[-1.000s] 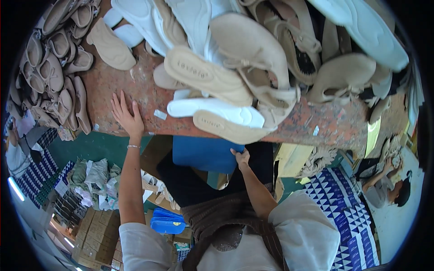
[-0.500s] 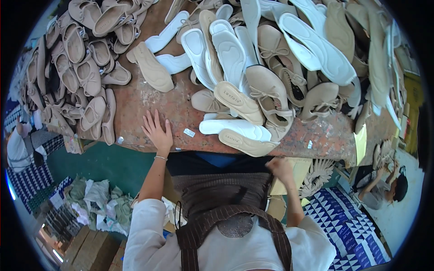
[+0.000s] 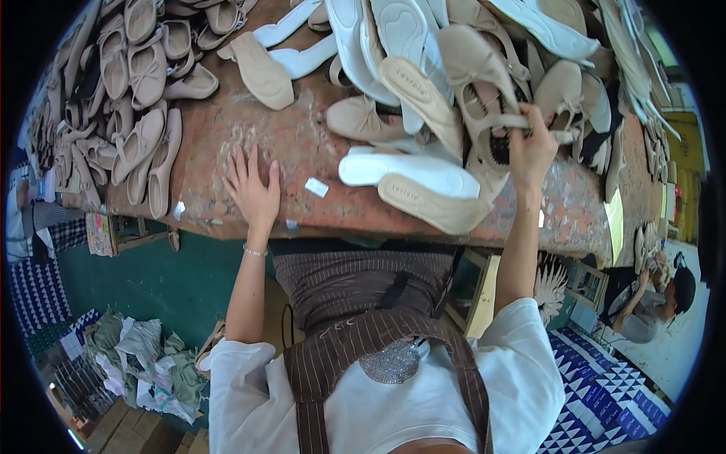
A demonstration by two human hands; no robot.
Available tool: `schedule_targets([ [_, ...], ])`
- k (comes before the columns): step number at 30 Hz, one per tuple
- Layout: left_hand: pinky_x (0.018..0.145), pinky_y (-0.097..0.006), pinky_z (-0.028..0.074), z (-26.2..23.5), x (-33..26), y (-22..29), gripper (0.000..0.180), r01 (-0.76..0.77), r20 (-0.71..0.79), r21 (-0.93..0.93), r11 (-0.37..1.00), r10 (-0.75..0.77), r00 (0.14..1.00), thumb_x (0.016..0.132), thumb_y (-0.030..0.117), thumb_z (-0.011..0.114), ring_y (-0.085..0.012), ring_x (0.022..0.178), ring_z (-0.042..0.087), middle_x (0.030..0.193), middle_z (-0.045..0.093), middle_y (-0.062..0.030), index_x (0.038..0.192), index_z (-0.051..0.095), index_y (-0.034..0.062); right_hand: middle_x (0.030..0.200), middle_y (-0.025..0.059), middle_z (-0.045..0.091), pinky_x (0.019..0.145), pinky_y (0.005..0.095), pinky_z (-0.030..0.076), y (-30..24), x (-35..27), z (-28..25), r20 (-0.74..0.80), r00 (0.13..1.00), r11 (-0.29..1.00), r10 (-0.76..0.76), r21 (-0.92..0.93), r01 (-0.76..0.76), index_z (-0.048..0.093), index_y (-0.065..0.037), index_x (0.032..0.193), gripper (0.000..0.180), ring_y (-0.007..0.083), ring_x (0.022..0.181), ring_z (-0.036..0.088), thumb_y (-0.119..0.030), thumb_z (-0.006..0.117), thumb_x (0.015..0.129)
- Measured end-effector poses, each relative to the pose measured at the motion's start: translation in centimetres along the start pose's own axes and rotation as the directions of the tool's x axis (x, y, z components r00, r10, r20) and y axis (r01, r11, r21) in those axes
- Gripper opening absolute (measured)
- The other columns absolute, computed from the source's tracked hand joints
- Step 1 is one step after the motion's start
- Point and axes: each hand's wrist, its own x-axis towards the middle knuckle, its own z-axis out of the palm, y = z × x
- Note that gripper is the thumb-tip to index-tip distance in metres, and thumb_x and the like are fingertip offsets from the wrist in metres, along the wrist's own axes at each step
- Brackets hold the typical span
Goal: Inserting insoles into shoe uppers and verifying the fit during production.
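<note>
My left hand (image 3: 253, 193) lies flat on the worn reddish table (image 3: 302, 140), fingers spread and holding nothing. On the right, the fingers of my right hand (image 3: 535, 151) are closed on the strap of a beige strappy flat shoe (image 3: 473, 54). That shoe's toe points away from me, and its dark inside shows. Close to it lie a beige insole (image 3: 435, 206), a white insole (image 3: 408, 172) and another beige insole (image 3: 425, 98). A beige shoe with a bow (image 3: 363, 119) rests left of these, partly covered.
Many beige shoes (image 3: 147, 76) are heaped at the left. White and beige insoles (image 3: 544, 26) pile up with shoes at the far right. A small white label (image 3: 316, 188) lies near my left hand. Someone in grey (image 3: 646, 314) works at the far right.
My right hand has moved up from below the table edge to the beige shoe and taken its strap. The view has shifted; my left hand stays flat on the table.
</note>
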Motion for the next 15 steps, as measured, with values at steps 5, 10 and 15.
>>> schedule_targets([
  [5, 0.118, -0.050, 0.022, -2.9, 0.4, 4.8, 0.067, -0.129, -0.098, -0.673, 0.728, 0.085, 0.992, 0.092, 0.041, 0.065, -0.0342, 0.146, 0.030, 0.153, 0.038, -0.0205, 0.147, 0.044, 0.0086, 0.078, 0.0124, 0.068, 0.062, 0.0306, 0.049, -5.8, -0.2, -2.2, -0.386, 0.906, 0.980, -0.172, 0.029, 0.198, 0.065, -0.004, 0.101, 0.019, 0.0168, 0.062, 0.061, -0.009, 0.071, 0.084],
  [10, 0.103, -0.038, 0.044, -11.7, -1.9, 16.3, 0.080, -0.044, -0.073, -0.996, -0.076, 0.430, 0.900, 0.089, 0.024, 0.073, -0.0244, 0.126, 0.051, 0.141, 0.048, -0.0173, 0.151, 0.028, 0.0006, 0.086, 0.0134, 0.070, 0.061, 0.0295, 0.051, -14.2, -7.1, -1.2, 0.030, 0.989, 0.912, -0.143, 0.393, 0.120, 0.067, -0.004, 0.103, 0.024, 0.0186, 0.069, 0.067, -0.010, 0.074, 0.081],
  [15, 0.074, -0.023, 0.054, -12.2, -5.6, 8.6, 0.041, 0.213, 0.220, -0.961, 0.175, 0.024, 0.975, 0.095, 0.011, 0.064, -0.0113, 0.091, 0.063, 0.111, 0.061, -0.0068, 0.131, 0.048, -0.0003, 0.112, 0.0136, 0.066, 0.098, 0.0436, 0.048, -11.9, -12.4, 0.1, 0.446, 0.814, 0.890, -0.373, 0.419, 0.178, 0.053, -0.009, 0.137, 0.065, 0.0323, 0.107, 0.063, -0.028, 0.079, 0.080],
])
